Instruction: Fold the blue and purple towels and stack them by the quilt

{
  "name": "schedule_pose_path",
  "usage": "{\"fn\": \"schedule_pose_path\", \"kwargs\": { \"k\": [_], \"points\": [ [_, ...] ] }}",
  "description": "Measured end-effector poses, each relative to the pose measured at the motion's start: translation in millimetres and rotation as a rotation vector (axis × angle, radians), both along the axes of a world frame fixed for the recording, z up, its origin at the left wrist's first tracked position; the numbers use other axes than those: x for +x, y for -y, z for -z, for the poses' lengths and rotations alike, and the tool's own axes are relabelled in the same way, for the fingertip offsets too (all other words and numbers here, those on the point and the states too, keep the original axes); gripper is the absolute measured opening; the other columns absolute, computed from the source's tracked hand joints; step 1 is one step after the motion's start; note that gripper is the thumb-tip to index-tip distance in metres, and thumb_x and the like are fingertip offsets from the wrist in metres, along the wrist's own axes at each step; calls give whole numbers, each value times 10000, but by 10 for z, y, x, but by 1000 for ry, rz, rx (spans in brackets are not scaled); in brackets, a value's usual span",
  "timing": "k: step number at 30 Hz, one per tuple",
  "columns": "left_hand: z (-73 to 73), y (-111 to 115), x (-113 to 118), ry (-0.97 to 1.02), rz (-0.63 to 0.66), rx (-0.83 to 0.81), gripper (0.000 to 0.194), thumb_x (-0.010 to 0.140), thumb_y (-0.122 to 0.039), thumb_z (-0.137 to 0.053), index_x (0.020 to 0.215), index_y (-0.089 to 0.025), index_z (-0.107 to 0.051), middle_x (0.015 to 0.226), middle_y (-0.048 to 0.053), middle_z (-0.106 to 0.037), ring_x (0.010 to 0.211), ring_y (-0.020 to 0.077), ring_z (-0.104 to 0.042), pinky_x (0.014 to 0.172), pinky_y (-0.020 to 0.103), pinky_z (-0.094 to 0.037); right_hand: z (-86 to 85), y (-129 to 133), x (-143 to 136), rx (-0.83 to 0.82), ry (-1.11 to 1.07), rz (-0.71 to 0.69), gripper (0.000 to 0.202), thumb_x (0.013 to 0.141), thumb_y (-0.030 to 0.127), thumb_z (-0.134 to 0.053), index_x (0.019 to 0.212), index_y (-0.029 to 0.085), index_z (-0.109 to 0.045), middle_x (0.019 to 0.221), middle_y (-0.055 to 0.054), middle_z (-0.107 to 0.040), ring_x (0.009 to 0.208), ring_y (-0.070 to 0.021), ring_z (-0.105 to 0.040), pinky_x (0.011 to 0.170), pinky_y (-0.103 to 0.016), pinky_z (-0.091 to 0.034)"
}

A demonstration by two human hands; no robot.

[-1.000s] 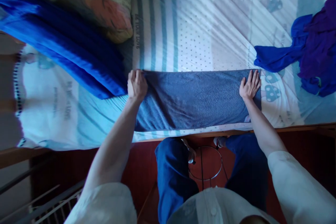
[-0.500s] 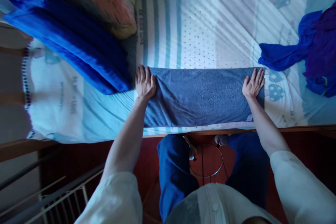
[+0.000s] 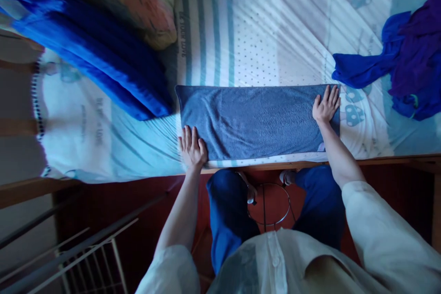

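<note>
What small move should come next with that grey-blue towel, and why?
Probably the left hand should sweep lightly over the creases toward the left end of the grey-blue towel: they show close beside that hand, while the right hand lies flat near the other end and could steady it.

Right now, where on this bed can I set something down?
Most room: the sheet beyond the towel, between pillow and clothes pile. A smaller patch lies between the blue cloth, left hand and bed frame. It's crowded where the blue cloth's tip lies near the towel's left end, and at the right hand, close to the pile.
</note>
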State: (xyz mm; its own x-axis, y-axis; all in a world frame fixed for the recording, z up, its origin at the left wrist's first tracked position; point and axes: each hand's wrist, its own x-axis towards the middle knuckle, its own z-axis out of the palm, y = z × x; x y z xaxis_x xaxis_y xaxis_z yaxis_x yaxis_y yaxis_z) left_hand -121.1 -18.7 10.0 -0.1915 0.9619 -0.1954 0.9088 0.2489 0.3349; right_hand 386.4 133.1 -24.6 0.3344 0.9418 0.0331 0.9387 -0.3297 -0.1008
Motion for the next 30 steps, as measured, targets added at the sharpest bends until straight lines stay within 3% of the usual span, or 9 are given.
{"fn": "schedule_pose_path", "kwargs": {
  "k": [3, 6, 11, 15, 18, 22, 30],
  "points": [
    [-24, -27, 23, 19, -12, -4, 688, 995, -349, -276, 1654, -155, -235, 1729, 162, -186, 1624, 263, -76, 1299, 595, -93, -63, -19, 10, -18, -27, -8, 652, 1058, 424, -227, 1644, 143, -285, 1714, -183, -232, 1598, -303, -204, 1244, -627, -229],
    [-35, -28, 28, 51, -33, 9, 716, 961, -325, -328, 1653, -165, -241, 1718, 167, -224, 1619, 294, -110, 1282, 639, -82, -190, 139, 88, -82, -81, -107, 639, 1063, 424, -221, 1639, 156, -294, 1718, -158, -241, 1604, -275, -195, 1258, -596, -228],
    [-21, -32, 28, 47, -39, 21, 705, 945, -321, -332, 1629, -153, -295, 1723, 148, -222, 1616, 275, -137, 1298, 573, -112, -440, 936, 401, -210, -150, -378, 621, 1060, 395, -238, 1622, 150, -336, 1706, -138, -289, 1604, -234, -215, 1288, -506, -225],
    [-33, -46, 20, 81, -42, -14, 752, 930, -334, -363, 1648, -148, -243, 1738, 136, -163, 1624, 283, -54, 1304, 592, -70, -518, 1403, 629, -271, -133, -443, 627, 1046, 372, -264, 1614, 119, -348, 1696, -160, -306, 1601, -244, -227, 1296, -508, -208],
    [-56, -55, 20, 123, -7, -79, 814, 915, -356, -431, 1665, -157, -185, 1737, 128, -171, 1620, 323, 13, 1295, 642, -71, -501, 1458, 662, -240, -112, -433, 620, 1039, 331, -259, 1609, 104, -349, 1686, -177, -320, 1599, -248, -233, 1291, -525, -212],
    [-69, -56, 41, 98, -35, 10, 709, 962, -332, -363, 1638, -137, -272, 1733, 124, -195, 1615, 339, -92, 1299, 627, -97, -477, 1419, 632, -218, -108, -438, 616, 1031, 312, -259, 1604, 108, -363, 1678, -177, -338, 1595, -254, -247, 1288, -523, -220],
    [-34, -58, 4, 86, 43, 68, 705, 1016, -380, -274, 1595, 21, -291, 1721, 200, -151, 1593, 372, -130, 1285, 561, -88, -505, 1398, 659, -303, -63, -459, 630, 1043, 324, -264, 1623, 83, -311, 1712, -162, -258, 1610, -236, -185, 1306, -494, -164]
  ]
}}
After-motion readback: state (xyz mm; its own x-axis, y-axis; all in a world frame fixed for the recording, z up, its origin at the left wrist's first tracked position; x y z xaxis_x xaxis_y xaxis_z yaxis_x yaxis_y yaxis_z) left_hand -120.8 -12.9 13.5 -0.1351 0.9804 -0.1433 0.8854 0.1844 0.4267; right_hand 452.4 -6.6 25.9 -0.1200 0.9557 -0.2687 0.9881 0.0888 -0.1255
